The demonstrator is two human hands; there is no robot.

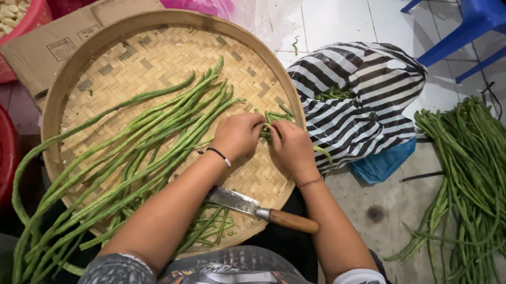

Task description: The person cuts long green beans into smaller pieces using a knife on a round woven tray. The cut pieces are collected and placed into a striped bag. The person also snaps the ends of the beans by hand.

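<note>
Now both hands closed on bean ends: left hand and right hand pinch long beans, stalks trailing lower-left across bamboo tray

Long beans on tray — knife at its near rim

Woven bamboo tray, matt and rough, dull metal knife with smooth wooden handle, glossy striped plastic bag
</note>
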